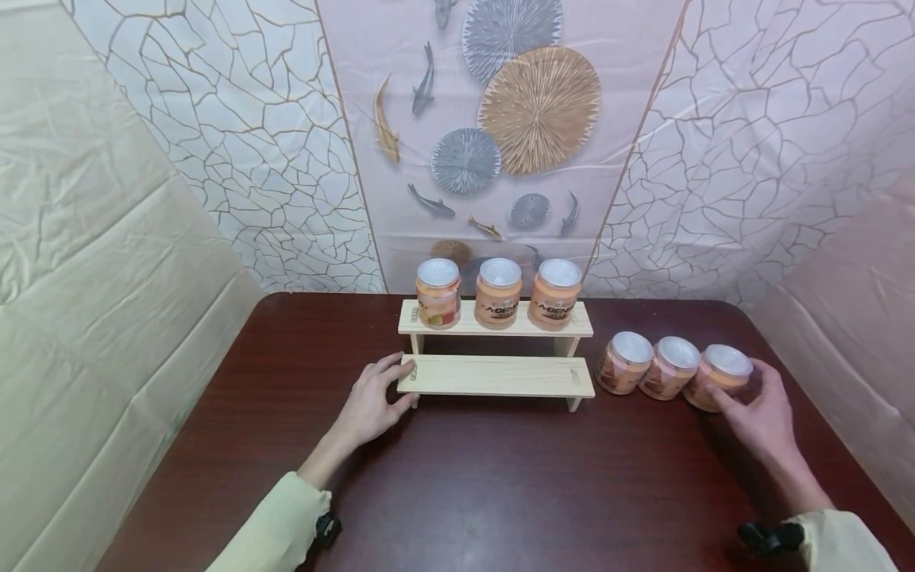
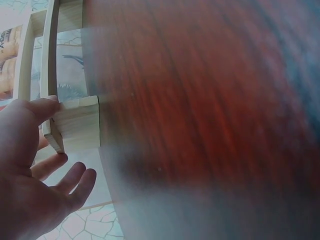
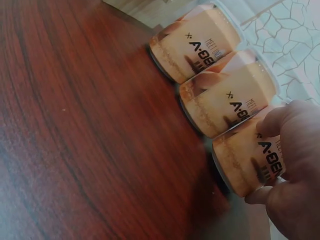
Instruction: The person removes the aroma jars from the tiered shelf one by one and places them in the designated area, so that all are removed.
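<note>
Three pale-lidded jars (image 1: 498, 303) are set on a wooden rear shelf (image 1: 468, 321); front shelf (image 1: 493, 375) is held at left end by left hand (image 1: 373, 400); three further jars (image 1: 668, 383) are lined up on surface (image 1: 465, 485), rightmost gripped by right hand (image 1: 763, 415).

A dark red-brown, wood-grained surface (image 1: 472, 492), softly glossy and rounded at its far corners, carries two groups. At 12 o'clock stands a pale wooden two-level stand (image 1: 493, 380), whose raised rear shelf (image 1: 468, 321) bears three white-lidded jars (image 1: 498, 300) spaced slightly apart. At 2 o'clock, directly on the surface, three orange-toned jars lettered "A-BEN" (image 1: 668, 372) stand in a close, slanting row.
</note>
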{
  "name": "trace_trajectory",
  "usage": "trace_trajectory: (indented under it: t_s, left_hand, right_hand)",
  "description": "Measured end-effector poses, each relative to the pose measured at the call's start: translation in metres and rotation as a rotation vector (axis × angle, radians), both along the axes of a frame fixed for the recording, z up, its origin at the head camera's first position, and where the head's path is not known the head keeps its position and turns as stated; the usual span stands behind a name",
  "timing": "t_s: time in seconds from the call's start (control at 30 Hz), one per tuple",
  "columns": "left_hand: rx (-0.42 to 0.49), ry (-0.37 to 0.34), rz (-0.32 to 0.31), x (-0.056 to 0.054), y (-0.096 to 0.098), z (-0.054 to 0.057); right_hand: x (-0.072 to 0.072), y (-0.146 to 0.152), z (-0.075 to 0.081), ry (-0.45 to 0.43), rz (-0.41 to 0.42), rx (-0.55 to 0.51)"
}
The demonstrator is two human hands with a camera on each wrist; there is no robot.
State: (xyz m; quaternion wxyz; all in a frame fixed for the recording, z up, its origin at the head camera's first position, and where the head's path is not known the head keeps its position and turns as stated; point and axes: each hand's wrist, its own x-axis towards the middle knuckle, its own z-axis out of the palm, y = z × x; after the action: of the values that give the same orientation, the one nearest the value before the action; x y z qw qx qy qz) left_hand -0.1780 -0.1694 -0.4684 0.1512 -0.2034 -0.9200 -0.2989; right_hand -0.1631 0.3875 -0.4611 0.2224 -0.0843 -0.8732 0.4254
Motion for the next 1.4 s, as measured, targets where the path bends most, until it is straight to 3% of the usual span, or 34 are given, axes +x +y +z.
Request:
trace_trajectory:
  t_s: [0.4, 0.8, 0.9, 1.0, 1.13, 1.23, 1.4]
  left_hand:
    - [0.006, 0.027, -0.003, 0.000, 0.000, -0.001]
    - [0.017, 0.029, -0.004, 0.001, 0.001, -0.001]
    - [0.020, 0.027, -0.006, 0.001, 0.002, -0.001]
    - [0.020, 0.026, -0.007, 0.001, 0.002, 0.000]
    - [0.024, 0.022, -0.007, 0.002, 0.002, 0.001]
    - [0.023, 0.018, -0.006, 0.002, 0.001, 0.001]
    - [0.015, 0.014, -0.003, 0.002, 0.001, 0.001]
  right_hand:
    - [-0.002, -0.003, -0.003, -0.041, 0.003, -0.035]
    - [0.001, -0.003, 0.001, -0.078, 0.068, -0.063]
    - [0.003, -0.004, 0.007, -0.073, 0.024, -0.085]
    - [0.003, -0.008, 0.019, 0.003, -0.090, -0.064]
    - [0.001, -0.021, 0.042, 0.221, -0.157, 0.018]
    - [-0.001, -0.038, 0.059, 0.325, -0.087, 0.029]
    - [-0.010, -0.069, 0.079, 0.327, 0.101, 0.023]
